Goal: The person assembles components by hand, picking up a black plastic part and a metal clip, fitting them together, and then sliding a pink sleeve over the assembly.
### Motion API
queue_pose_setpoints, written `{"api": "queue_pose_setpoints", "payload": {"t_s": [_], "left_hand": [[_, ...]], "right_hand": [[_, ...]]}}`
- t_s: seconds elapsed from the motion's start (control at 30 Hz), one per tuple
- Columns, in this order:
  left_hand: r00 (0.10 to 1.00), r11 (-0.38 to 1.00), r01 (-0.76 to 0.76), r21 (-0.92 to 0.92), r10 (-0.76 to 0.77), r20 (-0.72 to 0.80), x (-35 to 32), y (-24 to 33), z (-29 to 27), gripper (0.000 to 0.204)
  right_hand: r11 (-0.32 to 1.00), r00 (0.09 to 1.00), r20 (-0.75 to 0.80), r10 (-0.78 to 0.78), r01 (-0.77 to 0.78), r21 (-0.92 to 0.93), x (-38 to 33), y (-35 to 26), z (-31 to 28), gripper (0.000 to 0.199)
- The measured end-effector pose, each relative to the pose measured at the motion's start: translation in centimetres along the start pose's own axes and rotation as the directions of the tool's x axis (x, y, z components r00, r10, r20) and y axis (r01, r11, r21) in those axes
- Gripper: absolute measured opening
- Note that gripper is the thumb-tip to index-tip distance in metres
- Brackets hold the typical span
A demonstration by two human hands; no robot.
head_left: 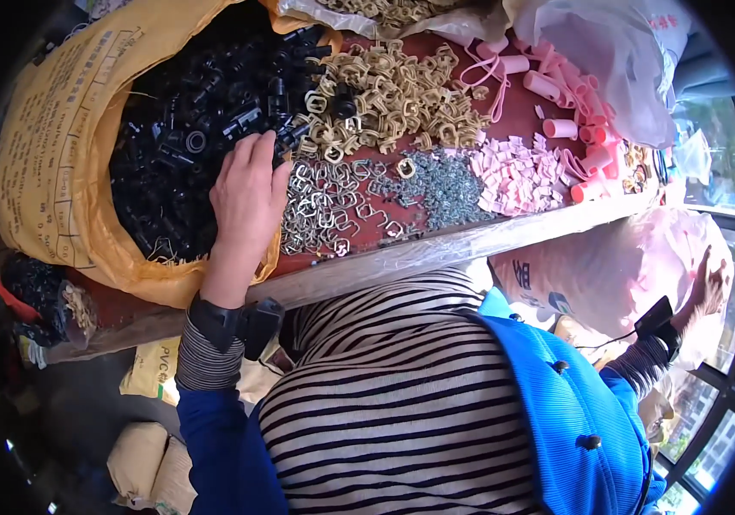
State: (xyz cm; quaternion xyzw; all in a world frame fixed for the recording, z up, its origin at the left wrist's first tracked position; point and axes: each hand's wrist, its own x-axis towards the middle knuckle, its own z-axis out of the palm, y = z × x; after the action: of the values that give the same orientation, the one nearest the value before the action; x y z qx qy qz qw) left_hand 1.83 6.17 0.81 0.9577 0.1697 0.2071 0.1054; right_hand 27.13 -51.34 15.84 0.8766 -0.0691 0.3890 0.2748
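Black plastic parts (187, 129) hide left hand's (247, 202) fingertips.

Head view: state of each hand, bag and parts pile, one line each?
left hand: palm down at the sack's rim, fingertips on black parts
right hand: out to the side, against pink bag
yellow sack: open, full of black parts
pink bag: bulging
metal clips: loose heap on the table

Left hand (249, 199) fingertips hidden among black parts (187, 129).
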Motion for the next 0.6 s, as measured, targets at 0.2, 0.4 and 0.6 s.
{"api": "queue_pose_setpoints", "payload": {"t_s": [0.2,0.4,0.6], "left_hand": [[0.988,0.996,0.054,0.078,-0.064,0.139,0.9,-0.8,1.9,0.025],[0.989,0.996,0.021,0.09,-0.033,0.144,1.0,-0.1,2.0,0.021],[1.0,0.985,0.017,-0.171,-0.017,0.001,0.1,-1.5,1.4,0.021]], "right_hand": [[0.997,0.978,-0.208,0.009,0.008,0.077,-0.2,-2.6,-0.2,0.044],[0.476,0.913,-0.216,-0.347,0.37,0.798,-3.6,-18.4,-10.3,0.011],[-0.32,0.379,-0.474,-0.795,0.402,0.858,-13.5,-31.0,-15.6,0.008]]}}
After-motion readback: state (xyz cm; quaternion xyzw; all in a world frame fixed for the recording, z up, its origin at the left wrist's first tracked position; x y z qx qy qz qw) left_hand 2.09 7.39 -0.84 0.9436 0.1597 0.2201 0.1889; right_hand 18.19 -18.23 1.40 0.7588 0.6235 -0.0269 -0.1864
